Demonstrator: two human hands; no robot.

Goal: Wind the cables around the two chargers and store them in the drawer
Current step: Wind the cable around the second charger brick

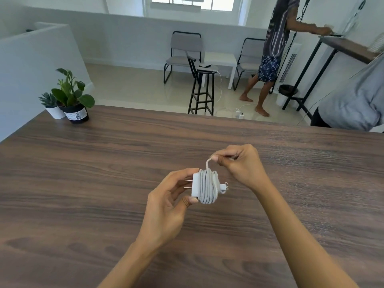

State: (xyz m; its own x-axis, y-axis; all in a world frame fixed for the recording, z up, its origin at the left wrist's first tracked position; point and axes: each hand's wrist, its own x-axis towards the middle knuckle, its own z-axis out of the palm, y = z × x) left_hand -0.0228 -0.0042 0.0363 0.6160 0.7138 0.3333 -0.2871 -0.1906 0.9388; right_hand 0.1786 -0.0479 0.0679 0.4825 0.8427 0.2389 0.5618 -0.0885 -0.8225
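A white charger with its metal prongs pointing left is held above the wooden table. My left hand grips the charger's plug end between thumb and fingers. The white cable is coiled in several turns around the charger body. My right hand pinches the free end of the cable just above the coil, with a short length rising to the fingertips. A small connector sticks out at the coil's right side. No second charger and no drawer are in view.
Two potted plants stand at the table's far left corner. Beyond the table are a black stool, grey chairs, and a barefoot person walking. Another person's sleeve is at the right edge.
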